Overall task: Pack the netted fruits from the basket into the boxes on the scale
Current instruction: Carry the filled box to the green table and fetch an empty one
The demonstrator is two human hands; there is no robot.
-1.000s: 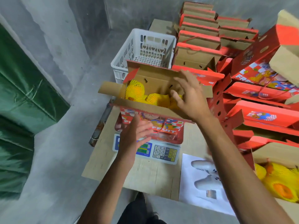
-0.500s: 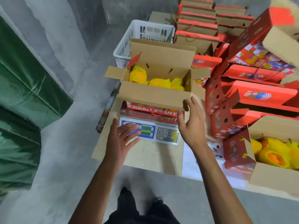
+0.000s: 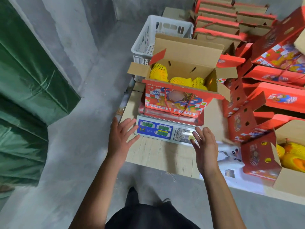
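A red "FRESH FRUIT" box (image 3: 175,103) stands open on the digital scale (image 3: 158,131), its flaps spread wide. Several fruits in yellow netting (image 3: 159,72) lie inside it. My left hand (image 3: 121,135) hovers open by the scale's left front corner, holding nothing. My right hand (image 3: 204,147) hovers open at the scale's right front corner, fingers straight, also holding nothing. The white plastic basket (image 3: 145,42) stands behind the box; its inside is mostly hidden by the box's back flap.
The scale sits on a wooden tabletop (image 3: 161,154). Stacks of red boxes (image 3: 274,75) fill the right side. Another open box with netted fruit (image 3: 292,154) sits at the near right. A green tarp (image 3: 29,76) hangs left over the concrete floor.
My right hand let go of the box's front flap and pulled back to the scale's front. The flap has dropped, showing the printed front. My left hand stayed by the scale.
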